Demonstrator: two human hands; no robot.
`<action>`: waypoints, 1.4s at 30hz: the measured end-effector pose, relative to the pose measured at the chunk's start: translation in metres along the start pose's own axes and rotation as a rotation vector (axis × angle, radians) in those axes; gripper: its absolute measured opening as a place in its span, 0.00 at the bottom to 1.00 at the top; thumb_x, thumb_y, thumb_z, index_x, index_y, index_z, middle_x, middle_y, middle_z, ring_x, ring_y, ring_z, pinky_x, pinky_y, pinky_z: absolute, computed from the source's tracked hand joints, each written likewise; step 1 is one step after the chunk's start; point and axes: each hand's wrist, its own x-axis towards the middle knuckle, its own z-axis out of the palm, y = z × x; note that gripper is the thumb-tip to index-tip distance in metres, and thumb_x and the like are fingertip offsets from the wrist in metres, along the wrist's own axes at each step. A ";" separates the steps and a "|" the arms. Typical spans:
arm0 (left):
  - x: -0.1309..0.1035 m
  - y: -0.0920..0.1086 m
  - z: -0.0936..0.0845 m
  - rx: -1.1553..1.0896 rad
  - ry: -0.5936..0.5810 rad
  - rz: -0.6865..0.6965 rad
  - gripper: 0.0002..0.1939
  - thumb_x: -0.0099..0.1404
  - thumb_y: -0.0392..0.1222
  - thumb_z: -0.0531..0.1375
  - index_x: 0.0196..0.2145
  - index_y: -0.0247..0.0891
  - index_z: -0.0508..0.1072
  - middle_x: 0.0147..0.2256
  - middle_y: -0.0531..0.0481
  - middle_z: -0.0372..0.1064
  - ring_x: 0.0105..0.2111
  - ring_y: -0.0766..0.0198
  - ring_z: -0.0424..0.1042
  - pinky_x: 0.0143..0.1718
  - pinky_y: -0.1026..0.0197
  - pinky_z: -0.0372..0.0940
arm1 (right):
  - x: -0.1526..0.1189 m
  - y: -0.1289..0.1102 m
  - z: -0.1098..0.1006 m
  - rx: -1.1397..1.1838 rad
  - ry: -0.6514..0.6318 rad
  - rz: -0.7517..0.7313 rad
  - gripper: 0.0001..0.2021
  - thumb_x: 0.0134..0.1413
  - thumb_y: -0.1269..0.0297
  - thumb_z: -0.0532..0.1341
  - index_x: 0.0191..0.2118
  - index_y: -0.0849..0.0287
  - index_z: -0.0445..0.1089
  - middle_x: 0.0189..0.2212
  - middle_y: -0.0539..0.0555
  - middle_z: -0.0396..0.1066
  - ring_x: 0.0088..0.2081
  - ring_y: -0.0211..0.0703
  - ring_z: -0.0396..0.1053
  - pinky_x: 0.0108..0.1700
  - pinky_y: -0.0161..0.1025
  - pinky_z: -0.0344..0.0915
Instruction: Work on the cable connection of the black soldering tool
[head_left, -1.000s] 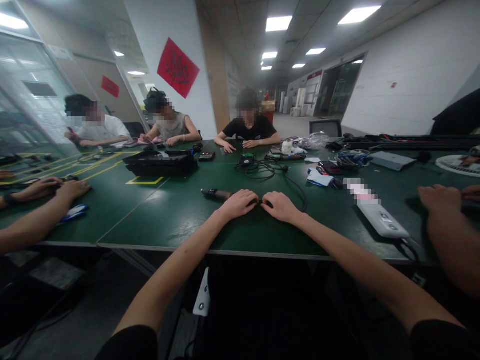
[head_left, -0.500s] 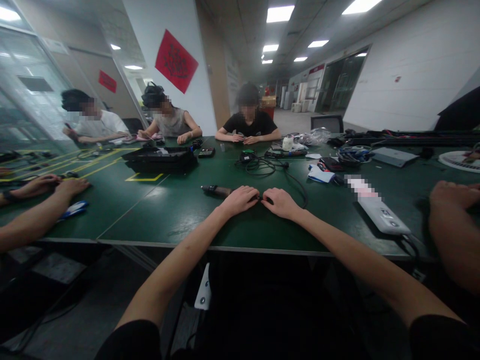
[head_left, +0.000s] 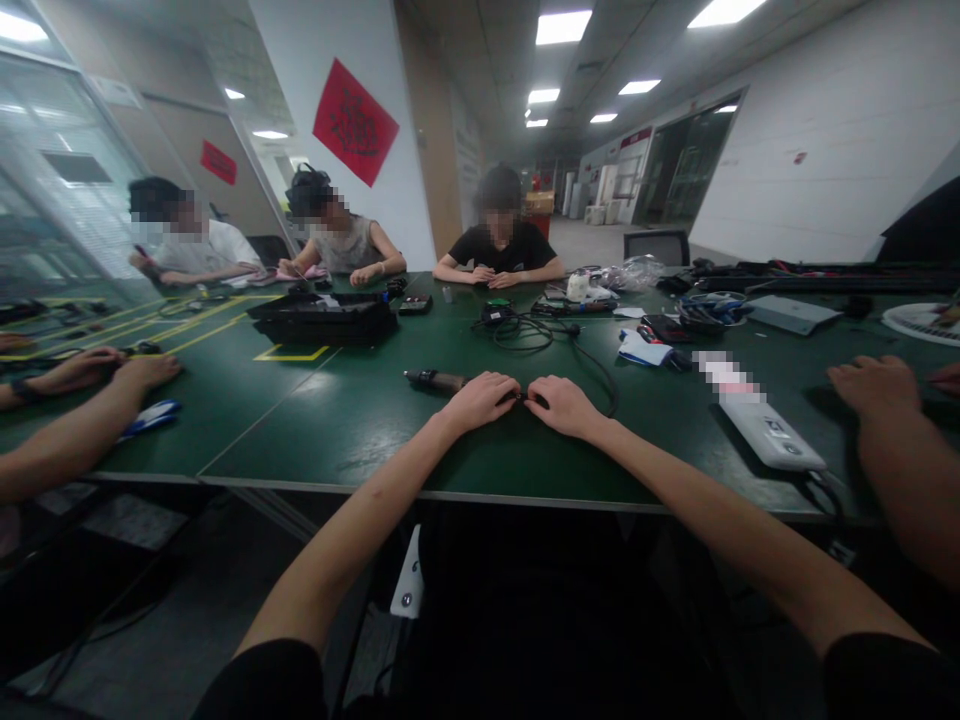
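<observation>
My left hand (head_left: 484, 402) and my right hand (head_left: 564, 406) rest on the green table (head_left: 360, 430), fingertips facing each other a short way apart. A small dark piece (head_left: 523, 397) shows between them, mostly covered by the fingers; its kind cannot be made out. Both hands are closed in a pinch around it. Just beyond my left hand lies a brown and black pen-shaped power tool (head_left: 435, 380), its rear end hidden by that hand. A black cable (head_left: 600, 365) curves over the table behind my right hand.
A black tray (head_left: 322, 318) stands at the back left. On the right lie a white power strip (head_left: 772, 435), a white and blue cloth (head_left: 643, 348) and a grey flat box (head_left: 795, 313). Co-workers sit opposite; another person's hand (head_left: 874, 385) rests at right, forearms at left.
My hands keep nearly the same place and grip. At the right, the neighbour's hand has shifted left towards the power strip. The view has moved very slightly.
</observation>
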 end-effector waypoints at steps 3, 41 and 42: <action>0.001 0.000 0.000 0.014 0.018 -0.032 0.08 0.74 0.45 0.57 0.47 0.42 0.71 0.45 0.46 0.75 0.47 0.54 0.74 0.51 0.51 0.65 | 0.000 0.000 0.001 -0.004 0.002 -0.001 0.06 0.69 0.62 0.61 0.39 0.56 0.71 0.39 0.55 0.73 0.41 0.47 0.68 0.46 0.41 0.59; -0.001 0.005 -0.004 0.060 -0.009 -0.041 0.09 0.73 0.43 0.57 0.49 0.42 0.70 0.46 0.46 0.75 0.48 0.54 0.73 0.51 0.52 0.64 | 0.000 0.002 0.003 0.000 0.026 -0.014 0.05 0.68 0.63 0.62 0.38 0.56 0.70 0.38 0.55 0.74 0.41 0.47 0.68 0.46 0.41 0.59; -0.001 0.005 -0.004 0.058 -0.010 -0.036 0.10 0.73 0.43 0.57 0.50 0.42 0.70 0.46 0.46 0.75 0.48 0.54 0.73 0.51 0.52 0.64 | 0.000 0.002 0.003 0.001 0.027 -0.015 0.05 0.68 0.63 0.62 0.38 0.56 0.70 0.38 0.55 0.74 0.41 0.48 0.68 0.46 0.41 0.59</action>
